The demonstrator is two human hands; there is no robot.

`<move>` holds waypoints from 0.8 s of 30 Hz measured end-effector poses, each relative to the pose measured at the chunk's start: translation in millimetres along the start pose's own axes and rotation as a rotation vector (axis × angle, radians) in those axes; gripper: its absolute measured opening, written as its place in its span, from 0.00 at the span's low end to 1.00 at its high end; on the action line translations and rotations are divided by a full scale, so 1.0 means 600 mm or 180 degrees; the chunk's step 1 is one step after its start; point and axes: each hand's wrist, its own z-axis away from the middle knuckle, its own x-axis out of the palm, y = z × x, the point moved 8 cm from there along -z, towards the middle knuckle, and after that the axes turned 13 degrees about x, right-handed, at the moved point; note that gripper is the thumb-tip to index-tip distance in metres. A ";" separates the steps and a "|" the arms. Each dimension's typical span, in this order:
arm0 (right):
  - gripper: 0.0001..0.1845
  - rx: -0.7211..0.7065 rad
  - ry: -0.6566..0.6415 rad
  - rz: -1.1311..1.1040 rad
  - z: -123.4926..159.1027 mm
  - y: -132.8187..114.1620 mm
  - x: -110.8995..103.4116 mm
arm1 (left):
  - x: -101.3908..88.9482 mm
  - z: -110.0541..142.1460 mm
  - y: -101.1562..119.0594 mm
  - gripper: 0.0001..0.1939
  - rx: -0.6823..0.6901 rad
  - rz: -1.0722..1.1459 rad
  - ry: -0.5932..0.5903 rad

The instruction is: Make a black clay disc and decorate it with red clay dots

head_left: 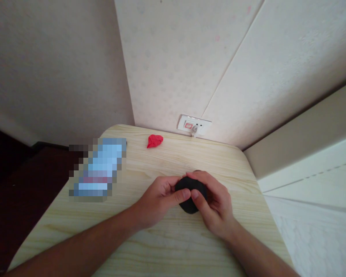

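Note:
A smooth, rounded black lump (188, 206), like modelling clay, is held between both hands just over the middle of the table. My left hand (157, 202) grips its left side, thumb pressed on the front face. From the right, my right hand (217, 206) wraps round it, its thumb close beside the left one. Fingers cover the lump's sides and part of its back. Farther off, near the table's back edge, lies a small crumpled red piece (155, 141), touched by neither hand; its material is hard to make out.
The pale wood-grain table (150, 250) has rounded back corners and meets a papered wall (167, 57). On its left side lies a pixelated, bright-screened device (99, 167). A wall socket (194, 124) with a plug sits just above the back edge. White furniture (311, 169) stands at the right.

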 end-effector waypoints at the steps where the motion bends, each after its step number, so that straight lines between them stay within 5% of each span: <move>1: 0.16 0.0014 -0.0008 -0.0031 0.000 0.001 0.000 | -0.001 0.001 -0.001 0.14 -0.0029 0.0042 0.0021; 8: 0.26 -0.0159 -0.0271 -0.0039 0.005 -0.004 0.016 | 0.005 0.012 -0.011 0.14 -0.0206 0.0277 -0.0045; 14: 0.25 -0.0116 -0.0302 -0.0084 0.008 -0.004 0.018 | 0.001 0.007 0.014 0.11 0.0175 -0.0161 -0.0007; 24: 0.23 0.0001 -0.0385 -0.0127 0.004 0.004 0.023 | -0.003 0.005 0.003 0.15 0.0004 0.0129 0.0012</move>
